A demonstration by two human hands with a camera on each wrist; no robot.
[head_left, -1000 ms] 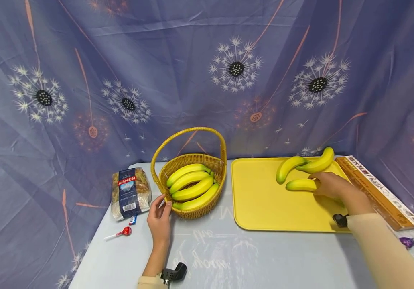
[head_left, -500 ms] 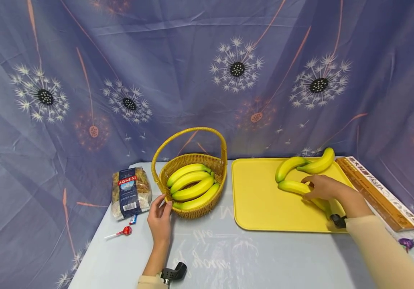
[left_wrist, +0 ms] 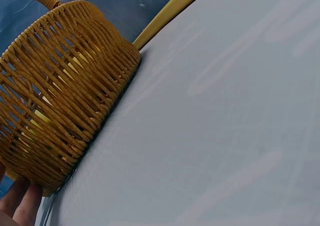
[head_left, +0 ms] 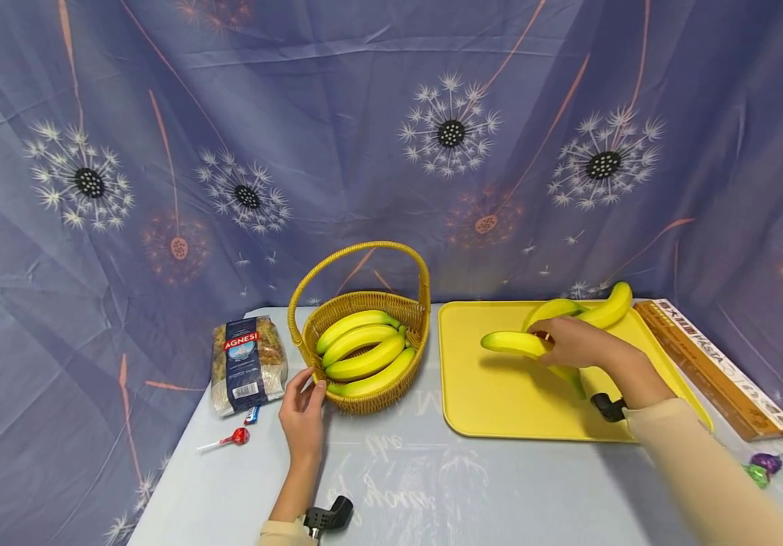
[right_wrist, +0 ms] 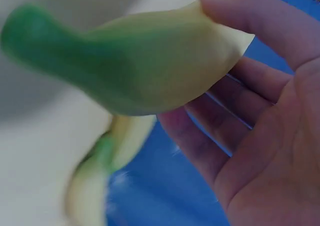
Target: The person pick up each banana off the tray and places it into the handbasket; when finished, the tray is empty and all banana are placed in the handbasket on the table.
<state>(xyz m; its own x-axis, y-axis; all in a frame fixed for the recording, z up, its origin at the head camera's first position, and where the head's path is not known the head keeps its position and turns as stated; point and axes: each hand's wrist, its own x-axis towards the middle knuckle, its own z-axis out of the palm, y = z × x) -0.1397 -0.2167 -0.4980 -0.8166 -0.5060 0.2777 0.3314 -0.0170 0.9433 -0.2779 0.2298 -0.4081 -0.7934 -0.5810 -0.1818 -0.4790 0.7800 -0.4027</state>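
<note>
From the head, the right hand [head_left: 572,345] held a banana [head_left: 509,343] over the tray [head_left: 480,402]; 2 others [head_left: 611,306] lay near its far edge. The left hand [head_left: 303,421] touched the basket [head_left: 367,402] carrying 4 bananas [head_left: 367,360].

From the left wrist, fingers [left_wrist: 29,206] met its weave, grip impossible to tell.

From the right, thumb [right_wrist: 240,10] and fingers spanned the held banana.

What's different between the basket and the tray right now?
The basket is deep and woven, while the tray is shallow and smooth. The basket has a tall arched handle; the tray shows none. Four bananas are visible inside the basket; two lie on the tray, and the right hand holds another over it. The left hand touches the basket, but not the tray. Both sit on the same table.
</note>
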